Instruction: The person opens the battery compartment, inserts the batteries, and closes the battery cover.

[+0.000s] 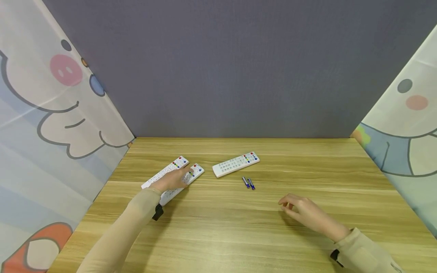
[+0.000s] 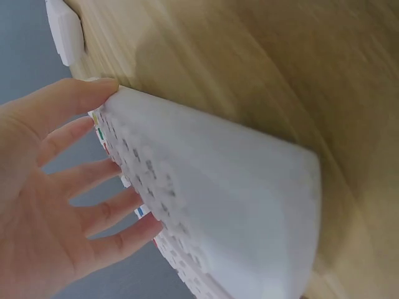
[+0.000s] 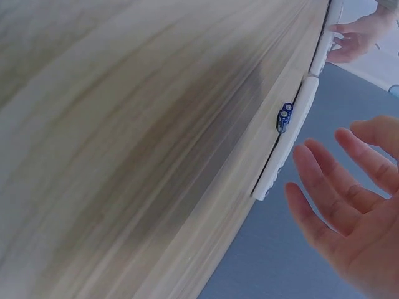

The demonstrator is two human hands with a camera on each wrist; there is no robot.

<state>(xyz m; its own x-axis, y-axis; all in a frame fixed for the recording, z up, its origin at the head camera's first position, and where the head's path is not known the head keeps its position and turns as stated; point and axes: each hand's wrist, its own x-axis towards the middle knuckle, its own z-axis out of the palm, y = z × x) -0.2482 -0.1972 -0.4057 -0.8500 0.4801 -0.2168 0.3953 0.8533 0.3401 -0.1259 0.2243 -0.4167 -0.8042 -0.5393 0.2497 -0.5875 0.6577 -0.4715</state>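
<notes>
Two white remote controls lie side by side on the left of the table. My left hand (image 1: 175, 179) is over the nearer remote control (image 1: 173, 192), holding it across its width: in the left wrist view the thumb (image 2: 100, 93) meets one long edge and spread fingertips reach the other. The farther remote control (image 1: 163, 174) lies right beside it, partly covered by the hand. My right hand (image 1: 302, 210) hangs over the table at the right with loosely bent fingers and nothing in them. Nearest to it are two small blue and silver batteries (image 1: 248, 183).
A third white remote control (image 1: 235, 164) lies face up, just behind the batteries. The wooden table (image 1: 211, 235) ends at a dark grey panel (image 1: 239, 68). Cartoon-printed curtains hang on the left (image 1: 44, 125) and right (image 1: 409, 151).
</notes>
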